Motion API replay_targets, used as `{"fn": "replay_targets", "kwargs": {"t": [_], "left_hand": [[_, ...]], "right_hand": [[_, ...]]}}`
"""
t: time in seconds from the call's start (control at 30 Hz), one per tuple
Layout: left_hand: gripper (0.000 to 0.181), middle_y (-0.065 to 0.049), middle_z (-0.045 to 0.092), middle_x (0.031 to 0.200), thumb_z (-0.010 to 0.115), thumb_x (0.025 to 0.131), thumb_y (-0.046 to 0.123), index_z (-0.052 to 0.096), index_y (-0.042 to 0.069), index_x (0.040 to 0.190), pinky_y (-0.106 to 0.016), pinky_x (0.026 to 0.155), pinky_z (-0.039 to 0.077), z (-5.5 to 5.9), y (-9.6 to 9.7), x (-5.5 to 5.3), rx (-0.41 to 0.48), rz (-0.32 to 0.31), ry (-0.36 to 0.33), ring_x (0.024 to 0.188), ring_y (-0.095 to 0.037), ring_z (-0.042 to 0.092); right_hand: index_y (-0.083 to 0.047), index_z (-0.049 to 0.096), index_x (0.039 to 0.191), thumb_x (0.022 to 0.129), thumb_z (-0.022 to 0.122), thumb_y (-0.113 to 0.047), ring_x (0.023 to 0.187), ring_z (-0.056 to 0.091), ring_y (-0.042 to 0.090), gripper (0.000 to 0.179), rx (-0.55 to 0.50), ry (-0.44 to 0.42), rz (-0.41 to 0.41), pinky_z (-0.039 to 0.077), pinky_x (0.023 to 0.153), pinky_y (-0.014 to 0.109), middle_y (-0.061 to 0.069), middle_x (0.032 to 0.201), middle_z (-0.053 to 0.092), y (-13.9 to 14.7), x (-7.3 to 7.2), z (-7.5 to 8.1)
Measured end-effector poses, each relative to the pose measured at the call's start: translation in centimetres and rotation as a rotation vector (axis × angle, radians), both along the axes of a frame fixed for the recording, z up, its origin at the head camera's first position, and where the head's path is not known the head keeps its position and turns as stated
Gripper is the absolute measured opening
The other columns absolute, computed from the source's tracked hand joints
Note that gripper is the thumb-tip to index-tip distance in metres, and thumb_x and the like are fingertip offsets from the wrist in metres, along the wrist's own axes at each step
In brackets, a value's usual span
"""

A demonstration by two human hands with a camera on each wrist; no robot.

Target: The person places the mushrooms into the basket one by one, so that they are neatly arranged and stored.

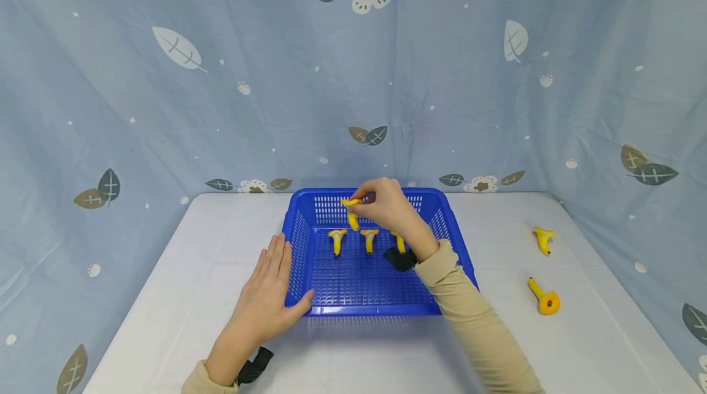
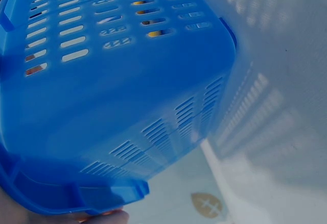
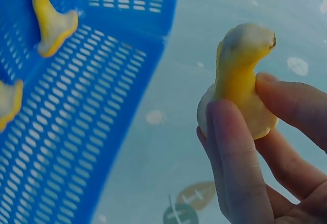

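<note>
My right hand [image 1: 389, 207] pinches a yellow chanterelle-like mushroom [image 1: 353, 220] between thumb and fingers, above the far part of a blue plastic basket [image 1: 375, 310]. In the right wrist view this mushroom [image 3: 237, 89] has its stem pointing up from the fingertips. Below, a row of three similar mushrooms lies inside: a left one [image 1: 337, 242], a middle one [image 1: 369, 240] and a right one [image 1: 399, 242] partly covered by the right wrist. My left hand [image 1: 264, 299] rests with straight fingers along the basket's left side, its thumb at the near left corner.
Two more yellow mushrooms lie on the white table to the right of the basket, a farther one [image 1: 544, 240] and a nearer one [image 1: 545, 299]. A blue patterned curtain [image 1: 309, 87] hangs behind the table and along its sides.
</note>
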State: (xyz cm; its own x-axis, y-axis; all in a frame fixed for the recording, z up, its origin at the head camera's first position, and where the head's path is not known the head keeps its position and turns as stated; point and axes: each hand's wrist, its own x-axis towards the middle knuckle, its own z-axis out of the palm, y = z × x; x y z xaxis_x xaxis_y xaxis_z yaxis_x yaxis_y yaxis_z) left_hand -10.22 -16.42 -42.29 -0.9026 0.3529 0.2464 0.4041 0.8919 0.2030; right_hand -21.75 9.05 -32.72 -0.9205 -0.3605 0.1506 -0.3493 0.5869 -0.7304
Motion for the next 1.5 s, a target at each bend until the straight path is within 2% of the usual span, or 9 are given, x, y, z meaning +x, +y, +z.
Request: {"fn": "replay_targets", "kwargs": {"t": [0.27, 0.57, 0.73, 0.83, 1.03, 1.37, 1.5], "left_hand": [[0.098, -0.028, 0.010, 0.162, 0.062, 0.089, 0.051, 0.020, -0.011, 0.152, -0.050, 0.121, 0.013, 0.1, 0.1, 0.0, 0.002, 0.004, -0.033, 0.150, -0.040, 0.008], [0.097, -0.028, 0.010, 0.161, 0.061, 0.090, 0.050, 0.020, -0.012, 0.152, -0.051, 0.121, 0.014, 0.1, 0.0, 0.0, -0.002, 0.001, -0.025, 0.150, -0.041, 0.009], [0.097, -0.028, 0.010, 0.162, 0.061, 0.090, 0.050, 0.020, -0.012, 0.152, -0.050, 0.121, 0.014, 0.1, 0.0, 0.0, -0.004, 0.003, -0.028, 0.150, -0.040, 0.007], [0.097, -0.027, 0.010, 0.162, 0.061, 0.090, 0.050, 0.020, -0.012, 0.152, -0.050, 0.121, 0.013, 0.1, 0.0, 0.0, -0.004, 0.002, -0.028, 0.150, -0.040, 0.007], [0.097, -0.028, 0.010, 0.162, 0.062, 0.090, 0.050, 0.020, -0.012, 0.152, -0.050, 0.121, 0.012, 0.1, 0.0, 0.0, 0.003, 0.000, -0.032, 0.150, -0.040, 0.007], [0.097, -0.029, 0.012, 0.161, 0.064, 0.088, 0.047, 0.022, -0.013, 0.151, -0.052, 0.120, 0.016, -0.1, -0.1, 0.1, 0.019, -0.010, 0.012, 0.149, -0.041, 0.011], [0.097, -0.029, 0.013, 0.160, 0.064, 0.088, 0.047, 0.022, -0.014, 0.151, -0.053, 0.120, 0.017, -0.1, -0.1, 0.1, 0.025, -0.013, 0.016, 0.149, -0.041, 0.011]], "right_hand": [[-0.005, 0.073, 0.086, 0.084, 0.080, -0.016, 0.063, 0.065, 0.016, 0.013, -0.014, -0.096, 0.052, 0.055, 0.056, 0.028, 0.008, 0.084, 0.069, -1.4, -0.5, -2.1], [-0.006, 0.070, 0.078, 0.084, 0.079, -0.014, 0.057, 0.065, 0.014, 0.013, 0.031, -0.174, 0.115, 0.054, 0.054, 0.028, 0.003, 0.074, 0.068, -2.5, -1.0, -4.7], [-0.006, 0.068, 0.075, 0.083, 0.080, -0.013, 0.064, 0.069, 0.027, 0.016, 0.083, -0.184, 0.158, 0.052, 0.054, 0.027, 0.003, 0.069, 0.067, -3.1, -0.8, -5.6], [-0.006, 0.066, 0.073, 0.082, 0.081, -0.011, 0.067, 0.069, 0.030, 0.018, 0.108, -0.192, 0.182, 0.052, 0.054, 0.026, 0.002, 0.067, 0.065, -3.4, -0.5, -6.1], [-0.005, 0.064, 0.069, 0.081, 0.081, -0.006, 0.055, 0.063, 0.015, 0.021, 0.158, -0.206, 0.243, 0.054, 0.053, 0.025, 0.002, 0.064, 0.063, -4.0, 0.0, -7.0], [-0.004, 0.066, 0.066, 0.080, 0.082, -0.006, 0.053, 0.064, 0.018, 0.022, 0.260, -0.226, 0.261, 0.053, 0.052, 0.024, 0.006, 0.060, 0.064, -4.7, 0.1, -8.0], [-0.008, 0.066, 0.066, 0.080, 0.082, -0.009, 0.051, 0.061, 0.015, 0.022, 0.315, -0.206, 0.270, 0.052, 0.052, 0.023, 0.004, 0.059, 0.064, -4.9, 0.2, -8.5]]}}
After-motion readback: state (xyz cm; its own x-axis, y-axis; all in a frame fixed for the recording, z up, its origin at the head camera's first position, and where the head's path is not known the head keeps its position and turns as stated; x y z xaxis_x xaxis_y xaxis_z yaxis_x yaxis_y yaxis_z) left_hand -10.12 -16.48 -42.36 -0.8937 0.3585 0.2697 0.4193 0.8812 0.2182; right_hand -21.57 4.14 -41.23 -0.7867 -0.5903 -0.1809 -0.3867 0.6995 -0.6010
